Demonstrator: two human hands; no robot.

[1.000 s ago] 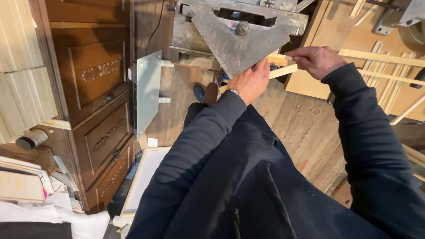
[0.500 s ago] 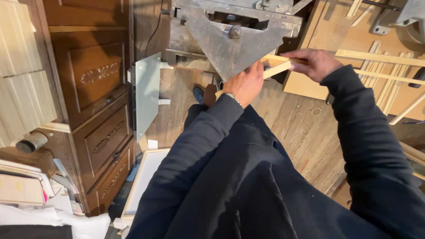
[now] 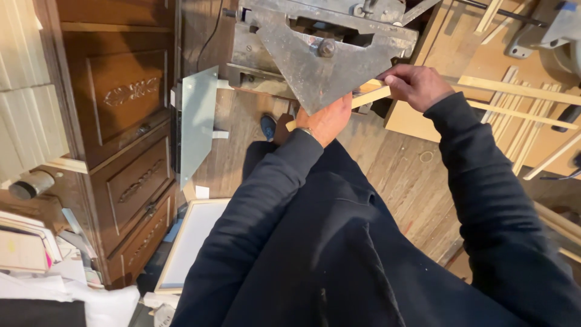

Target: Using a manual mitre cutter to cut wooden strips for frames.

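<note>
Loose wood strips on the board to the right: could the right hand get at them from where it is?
Probably yes. The right hand grips the wooden strip at the metal machine; the loose strips lie beside it, nothing between, but it must let go first.

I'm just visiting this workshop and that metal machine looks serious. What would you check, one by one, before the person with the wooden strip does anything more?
1. Left hand has a grip on the wooden strip: ok, it holds the near end.
2. Right hand steadies the far end: ok, fingers wrap over the strip.
3. Strip seated under the triangular metal plate: cannot tell, the plate hides the contact.
4. Fingers clear of the machine's working parts: cannot tell, the left hand sits right at the plate's tip.
5. Footing: ok, a shoe stands on bare wooden floor.
6. Loose strips on the bench kept apart from the hands: ok.
</note>
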